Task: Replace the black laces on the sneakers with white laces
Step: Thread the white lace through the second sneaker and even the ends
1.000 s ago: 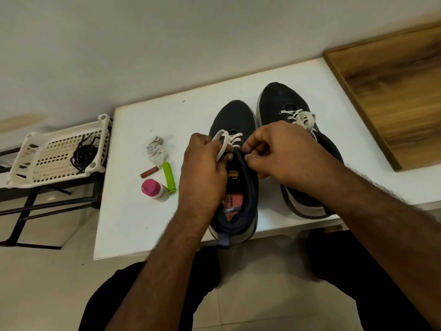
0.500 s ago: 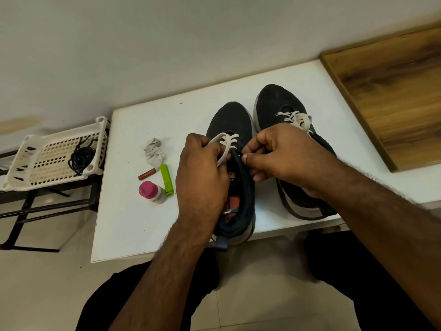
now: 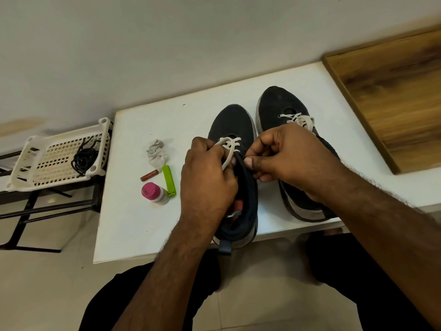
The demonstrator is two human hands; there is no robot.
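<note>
**On the white table: both hands at the near sneaker's lacing**

Over the left sneaker (image 3: 235, 163), the left hand (image 3: 206, 177) curls its fingers around a strand of white lace (image 3: 228, 151). The right hand (image 3: 286, 156), fingers bent, pinches the tongue's edge between thumb and forefinger. Beside it, touching, the right sneaker (image 3: 281, 103) carries white lacing too. Black laces (image 3: 83, 160) lie in a white basket (image 3: 33, 158) off the table (image 3: 143, 223).

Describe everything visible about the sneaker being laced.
The left sneaker is black knit with a pale sole, toe pointing away, heel at the table edge with a pull loop overhanging. White lace crosses only its front eyelets. The left hand grips a lace end; the right hand pinches the collar. A red label shows inside.
</note>
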